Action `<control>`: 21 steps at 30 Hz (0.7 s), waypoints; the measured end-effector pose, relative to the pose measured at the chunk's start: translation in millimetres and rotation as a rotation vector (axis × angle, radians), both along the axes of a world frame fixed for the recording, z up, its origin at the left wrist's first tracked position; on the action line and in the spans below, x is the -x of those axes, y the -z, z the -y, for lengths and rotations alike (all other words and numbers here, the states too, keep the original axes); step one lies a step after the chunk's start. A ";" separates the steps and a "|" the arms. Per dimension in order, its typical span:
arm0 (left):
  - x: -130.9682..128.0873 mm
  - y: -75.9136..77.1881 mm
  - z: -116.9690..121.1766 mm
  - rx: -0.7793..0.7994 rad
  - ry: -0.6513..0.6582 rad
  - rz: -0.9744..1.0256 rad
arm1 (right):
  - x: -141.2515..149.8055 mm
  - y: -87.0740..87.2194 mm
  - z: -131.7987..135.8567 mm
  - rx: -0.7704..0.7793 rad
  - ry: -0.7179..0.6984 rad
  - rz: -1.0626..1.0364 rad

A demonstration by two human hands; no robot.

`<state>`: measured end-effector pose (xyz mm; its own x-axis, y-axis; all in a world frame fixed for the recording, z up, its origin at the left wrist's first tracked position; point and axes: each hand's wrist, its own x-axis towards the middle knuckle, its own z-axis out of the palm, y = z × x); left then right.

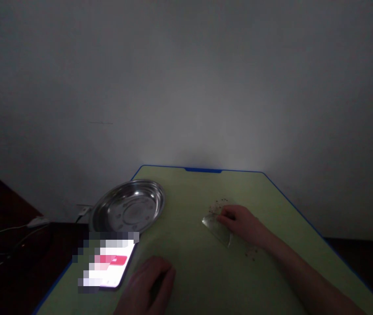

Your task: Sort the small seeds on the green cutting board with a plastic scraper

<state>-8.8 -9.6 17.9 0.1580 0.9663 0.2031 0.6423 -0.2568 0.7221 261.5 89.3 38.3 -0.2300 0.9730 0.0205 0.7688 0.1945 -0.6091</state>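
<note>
My right hand reaches in over the right middle of the table, its thumb and fingertips pinched together. They meet the upper edge of a clear plastic piece, shiny along its rim; dim light hides its exact kind. Small dark specks lie scattered just beyond the fingers, and a few more specks sit below the wrist. My left hand rests at the near side of the table, fingers curled and thumb alongside, with nothing visible in it.
A round stainless steel basin stands at the table's left edge. In front of it lies a phone with a lit, partly blurred screen. The pale green table has a blue rim and meets a grey wall. White cables hang at left.
</note>
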 end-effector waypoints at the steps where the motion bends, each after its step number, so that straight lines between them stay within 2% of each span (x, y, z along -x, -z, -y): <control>1: 0.4 0.2 -0.4 0.003 0.007 -0.007 | 1.6 -0.8 -0.5 -0.001 -0.003 0.019; 7: 0.4 1.4 -0.3 0.017 0.008 -0.007 | 11.6 -10.8 -0.5 0.011 -0.118 0.010; 12: -0.4 1.2 1.7 0.002 0.017 -0.002 | 12.1 -16.6 0.2 0.007 -0.090 -0.027; 21: 0.0 3.0 0.0 0.001 0.020 -0.016 | 10.3 -2.7 9.6 0.078 -0.120 -0.015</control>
<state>-8.8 -9.6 15.0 0.1805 0.9631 0.1998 0.6484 -0.2692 0.7121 251.2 79.7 41.0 -0.3453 0.9372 -0.0503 0.7337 0.2361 -0.6371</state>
